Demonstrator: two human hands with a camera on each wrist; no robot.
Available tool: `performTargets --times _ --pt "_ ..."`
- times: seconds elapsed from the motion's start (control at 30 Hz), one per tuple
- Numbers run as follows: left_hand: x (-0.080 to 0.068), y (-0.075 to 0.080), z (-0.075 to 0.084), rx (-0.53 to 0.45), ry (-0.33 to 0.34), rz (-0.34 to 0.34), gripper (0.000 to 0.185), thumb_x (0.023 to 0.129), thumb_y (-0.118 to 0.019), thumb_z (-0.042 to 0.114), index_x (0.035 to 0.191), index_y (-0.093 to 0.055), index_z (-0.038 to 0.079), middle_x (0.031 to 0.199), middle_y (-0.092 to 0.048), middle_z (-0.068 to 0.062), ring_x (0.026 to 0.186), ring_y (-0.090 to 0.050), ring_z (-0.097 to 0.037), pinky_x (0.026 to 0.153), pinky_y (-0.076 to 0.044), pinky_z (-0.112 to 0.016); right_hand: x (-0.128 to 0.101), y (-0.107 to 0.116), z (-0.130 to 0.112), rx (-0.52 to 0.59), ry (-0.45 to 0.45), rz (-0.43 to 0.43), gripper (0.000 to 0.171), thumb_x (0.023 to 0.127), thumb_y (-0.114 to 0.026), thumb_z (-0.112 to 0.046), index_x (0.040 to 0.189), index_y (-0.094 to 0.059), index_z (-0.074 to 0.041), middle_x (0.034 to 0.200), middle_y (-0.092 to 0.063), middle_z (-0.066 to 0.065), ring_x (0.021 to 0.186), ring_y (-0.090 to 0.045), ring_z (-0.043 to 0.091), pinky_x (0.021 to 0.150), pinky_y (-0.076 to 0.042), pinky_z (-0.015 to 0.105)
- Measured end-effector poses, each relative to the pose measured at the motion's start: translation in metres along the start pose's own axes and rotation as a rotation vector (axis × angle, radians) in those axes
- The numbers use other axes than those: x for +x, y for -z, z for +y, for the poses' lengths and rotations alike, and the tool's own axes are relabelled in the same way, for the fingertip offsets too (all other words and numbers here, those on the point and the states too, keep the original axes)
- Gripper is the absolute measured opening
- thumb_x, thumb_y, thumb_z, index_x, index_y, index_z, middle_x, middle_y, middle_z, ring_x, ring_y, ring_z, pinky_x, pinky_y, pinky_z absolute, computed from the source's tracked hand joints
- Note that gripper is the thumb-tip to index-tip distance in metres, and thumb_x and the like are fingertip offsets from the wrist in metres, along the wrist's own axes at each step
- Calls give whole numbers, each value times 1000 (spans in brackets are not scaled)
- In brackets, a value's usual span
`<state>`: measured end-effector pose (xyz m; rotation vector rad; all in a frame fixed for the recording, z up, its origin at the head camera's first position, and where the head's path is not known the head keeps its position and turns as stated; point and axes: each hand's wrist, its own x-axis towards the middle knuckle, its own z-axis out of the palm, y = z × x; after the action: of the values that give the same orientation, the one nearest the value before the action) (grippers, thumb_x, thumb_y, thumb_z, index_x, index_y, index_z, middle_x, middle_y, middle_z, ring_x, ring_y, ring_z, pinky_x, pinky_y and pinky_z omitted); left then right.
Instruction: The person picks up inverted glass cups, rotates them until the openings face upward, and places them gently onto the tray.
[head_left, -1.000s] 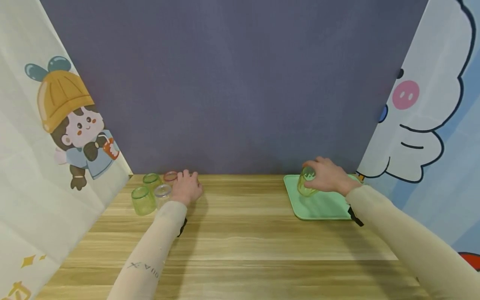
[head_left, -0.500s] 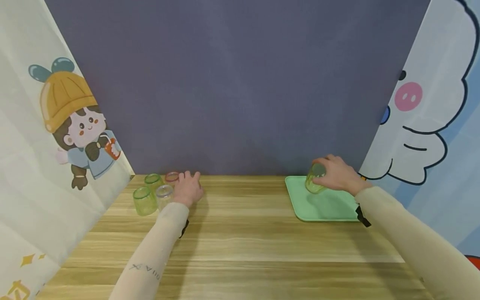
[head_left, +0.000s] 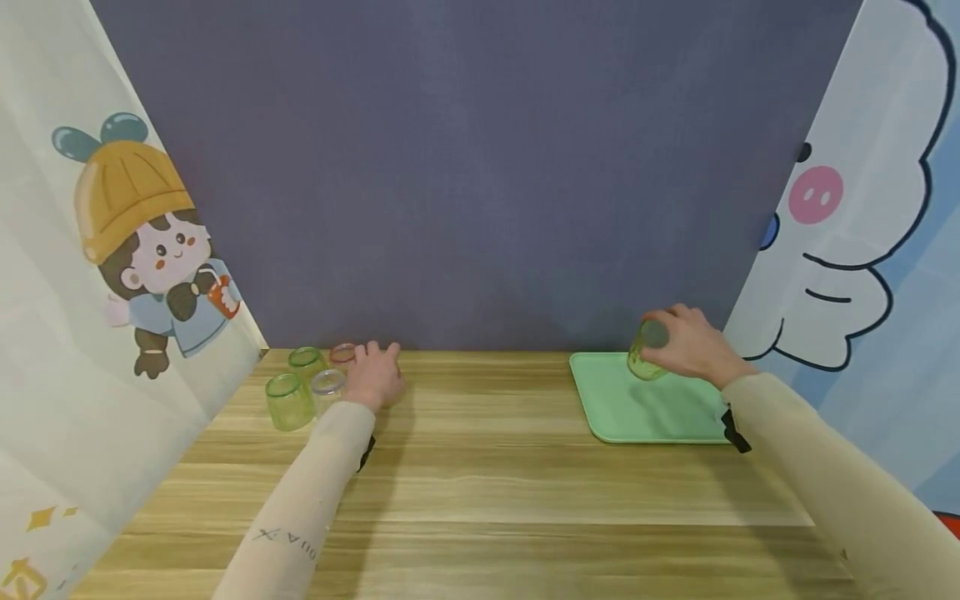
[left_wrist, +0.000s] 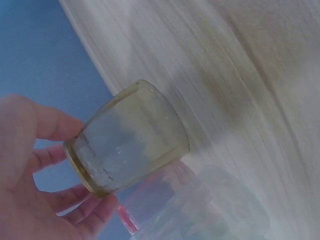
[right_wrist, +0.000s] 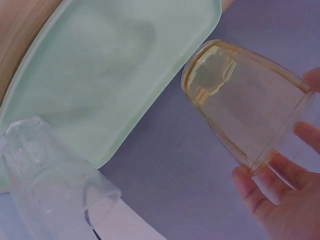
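Wood table [head_left: 480, 467], purple backdrop [head_left: 480, 167]

From my head, my left hand [head_left: 375, 377] covers most of the pink-rimmed cup [head_left: 342, 353] near the table's [head_left: 480, 467] far left corner, and I cannot tell what my fingers touch there. My left-wrist view is blurred: the pale yellowish cup [left_wrist: 127, 140] at my fingertips reads clearly, but the pink-rimmed one below it runs off the bottom edge. My right hand [head_left: 693, 346] hides part of the yellow-green cup [head_left: 647, 350] over the tray's [head_left: 637, 412] far edge. In the right-wrist view a clear cup [right_wrist: 55, 172] is cut off at the lower left, and the frame crops my palm.
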<state>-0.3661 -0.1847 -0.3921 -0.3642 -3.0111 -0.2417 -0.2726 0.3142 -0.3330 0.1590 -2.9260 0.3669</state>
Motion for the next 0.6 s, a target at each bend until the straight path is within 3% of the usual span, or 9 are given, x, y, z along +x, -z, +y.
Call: performTargets --times 0.3,0.6 --pt "-2 3 1 -65 3 -39 53 102 -46 17 154 -39 6 145 -33 -36 126 -38 -56 101 -39 -64 0 1 21 23 -49 27 68 93 -66 -42 144 -49 -2 141 -36 39 128 -30 61 92 -35 76" --pt "6 2 9 -57 10 -24 46 101 -48 17 146 -47 6 141 -37 -36 126 -39 -55 104 -37 -64 26 -2 53 2 -49 7 73 93 -64 -44 147 -45 2 140 -35 41 123 -33 61 87 -40 74"
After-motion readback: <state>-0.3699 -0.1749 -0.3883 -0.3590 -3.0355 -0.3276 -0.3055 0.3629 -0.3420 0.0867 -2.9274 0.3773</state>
